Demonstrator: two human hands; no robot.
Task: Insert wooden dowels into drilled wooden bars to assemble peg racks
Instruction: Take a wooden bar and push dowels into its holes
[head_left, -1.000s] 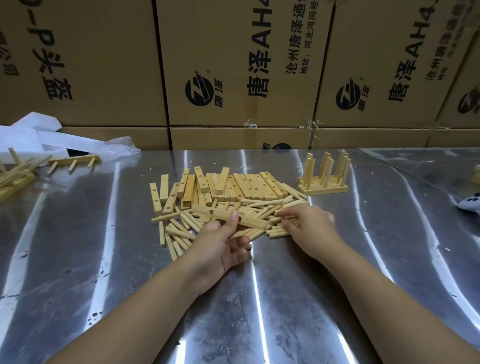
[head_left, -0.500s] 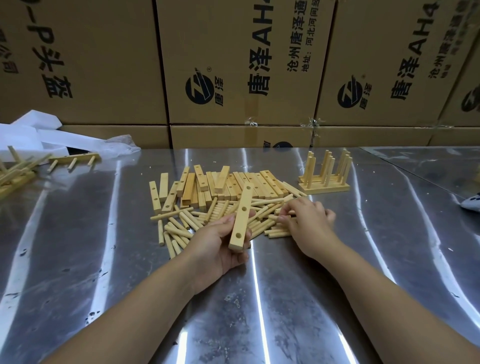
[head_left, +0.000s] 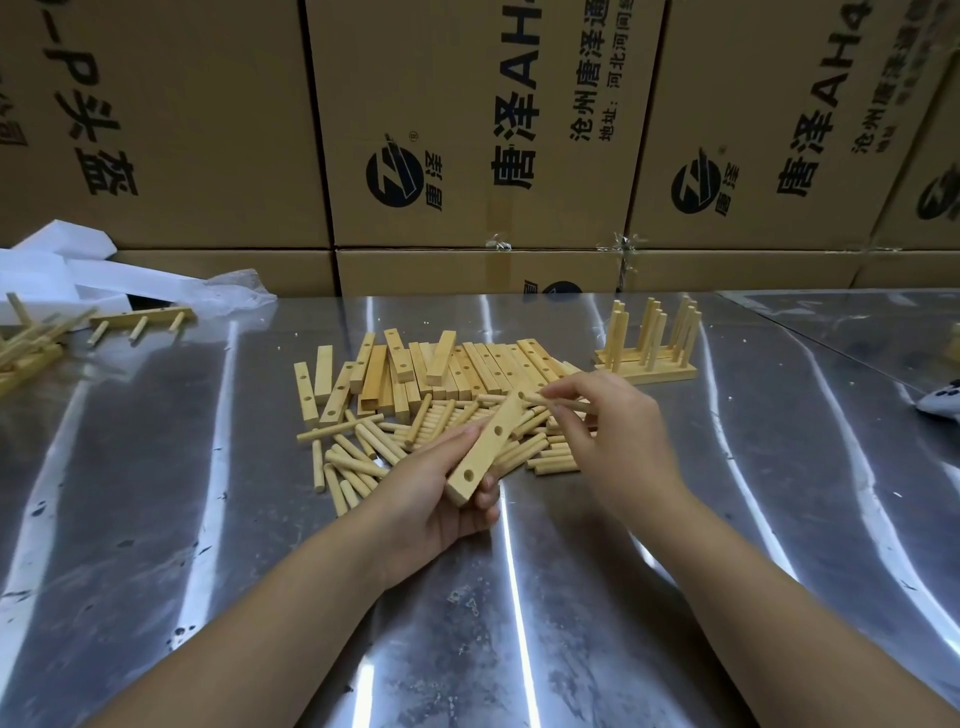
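Observation:
My left hand (head_left: 441, 493) grips a pale drilled wooden bar (head_left: 488, 449), tilted with its holed face up and its far end pointing away. My right hand (head_left: 608, 431) pinches a wooden dowel (head_left: 558, 402) whose left tip meets the bar's far end. Under both hands lies a heap of loose dowels (head_left: 363, 462). Behind it is a row of drilled bars (head_left: 467, 364).
Finished peg racks (head_left: 649, 353) stand stacked at the back right. Another rack (head_left: 143, 319) and more pieces (head_left: 26, 353) lie at the far left beside white plastic wrap (head_left: 78, 275). Cardboard boxes (head_left: 467, 130) wall the back of the shiny metal table (head_left: 519, 597).
My left hand has lifted the bar off the pile and turned it endwise. My right hand has picked a dowel from the heap and brought it up to the bar's far end.

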